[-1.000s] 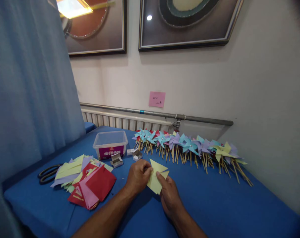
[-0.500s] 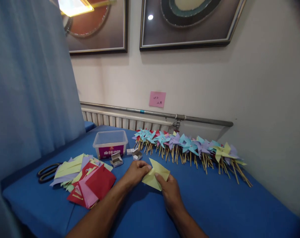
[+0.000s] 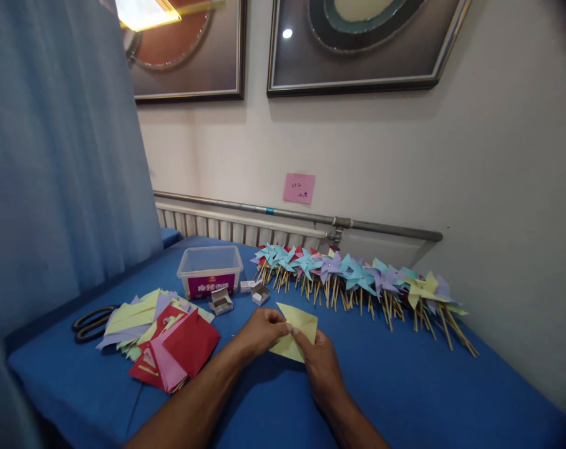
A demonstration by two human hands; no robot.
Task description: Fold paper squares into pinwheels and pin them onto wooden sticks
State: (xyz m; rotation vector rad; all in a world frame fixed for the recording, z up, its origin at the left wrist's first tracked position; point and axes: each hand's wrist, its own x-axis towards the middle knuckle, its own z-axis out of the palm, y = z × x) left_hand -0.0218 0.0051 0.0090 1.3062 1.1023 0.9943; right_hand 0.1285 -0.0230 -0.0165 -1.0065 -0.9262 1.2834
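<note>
A sheet of yellow paper (image 3: 304, 322) is held above the blue-covered table between both hands. My left hand (image 3: 263, 333) pinches it, thumb and fingertips near the paper's middle. My right hand (image 3: 321, 362) grips the lower right side, its thumb on top and its fingers behind the sheet. Both thumb tips nearly meet on the paper. Whether a small thing lies under the thumbs is hidden. Left of my arm lies a pile of coloured paper, with a red sheet (image 3: 192, 344) and a pink sheet (image 3: 168, 363) on top.
Paper pinwheels (image 3: 357, 274) on sticks lie in a long row at the back right. A clear plastic tub (image 3: 209, 260) stands behind small open boxes (image 3: 221, 302). Black-handled scissors (image 3: 93, 324) lie at the left, partly under paper. A blue curtain (image 3: 62, 143) hangs at left.
My left thumb and fingers have moved right, further onto the yellow paper, toward the right thumb. The sheet has turned slightly and looks flatter.
</note>
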